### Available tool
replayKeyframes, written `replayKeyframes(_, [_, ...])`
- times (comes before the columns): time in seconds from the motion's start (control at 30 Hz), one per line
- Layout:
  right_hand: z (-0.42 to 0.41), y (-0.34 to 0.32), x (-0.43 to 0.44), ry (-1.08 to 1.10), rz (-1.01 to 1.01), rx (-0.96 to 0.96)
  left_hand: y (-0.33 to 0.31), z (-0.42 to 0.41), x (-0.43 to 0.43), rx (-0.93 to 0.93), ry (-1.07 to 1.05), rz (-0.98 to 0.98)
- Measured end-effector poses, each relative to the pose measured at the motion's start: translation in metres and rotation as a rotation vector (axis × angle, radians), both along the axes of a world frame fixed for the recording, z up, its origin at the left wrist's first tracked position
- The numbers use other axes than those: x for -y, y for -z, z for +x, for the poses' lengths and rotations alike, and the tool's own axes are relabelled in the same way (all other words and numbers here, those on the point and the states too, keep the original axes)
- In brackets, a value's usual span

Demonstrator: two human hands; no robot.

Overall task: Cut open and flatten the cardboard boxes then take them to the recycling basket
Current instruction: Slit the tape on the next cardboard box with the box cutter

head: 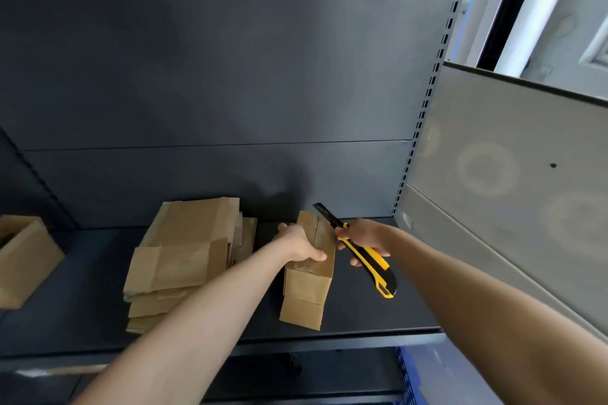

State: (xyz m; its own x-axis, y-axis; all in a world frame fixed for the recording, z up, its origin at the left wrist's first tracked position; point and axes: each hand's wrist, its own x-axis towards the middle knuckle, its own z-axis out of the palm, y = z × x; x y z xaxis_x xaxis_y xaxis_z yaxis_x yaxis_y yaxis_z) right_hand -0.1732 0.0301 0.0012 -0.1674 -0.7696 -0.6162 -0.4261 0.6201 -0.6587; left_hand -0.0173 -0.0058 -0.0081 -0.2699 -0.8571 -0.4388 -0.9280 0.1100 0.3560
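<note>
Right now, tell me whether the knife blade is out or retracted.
Out. The dark blade sticks well past the knife body, beyond the right hand, at the box's far top edge.

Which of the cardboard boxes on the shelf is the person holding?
The small box right of the flattened stack; the left hand grips its top. The far-left box lies untouched.

Plain brown box (309, 276) on a matt charcoal shelf (362, 315), backed by a panel (214, 59) of the same dark grey. The flat stack (184, 256) and the open box (23, 260) at the left edge are the same tan. The knife (365, 256) is yellow and black. A grey upright (422, 115) bears a column of dark slots; the side panel (493, 207) is pale grey with faint rings. Blue perforated crate (406, 381) below the right front corner.
</note>
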Motion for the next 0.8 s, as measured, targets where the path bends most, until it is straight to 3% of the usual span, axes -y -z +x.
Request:
replayKeyframes(0.17, [-0.008, -0.008, 0.002, -0.089, -0.056, -0.104, -0.005, -0.005, -0.002, 0.049, 0.068, 0.029])
replayKeyframes(0.4, [-0.032, -0.013, 0.005, -0.530, -0.105, -0.841, 0.004, 0.002, 0.002, 0.091, 0.204, -0.060])
replayKeyframes(0.6, [-0.020, -0.026, 0.007, -0.809, -0.232, -1.123, 0.000, 0.008, 0.008, 0.110, 0.303, -0.103])
replayKeyframes(0.8, [-0.003, -0.030, 0.014, -0.885, -0.303, -1.416, 0.002, 0.011, 0.008, 0.154, 0.337, -0.129])
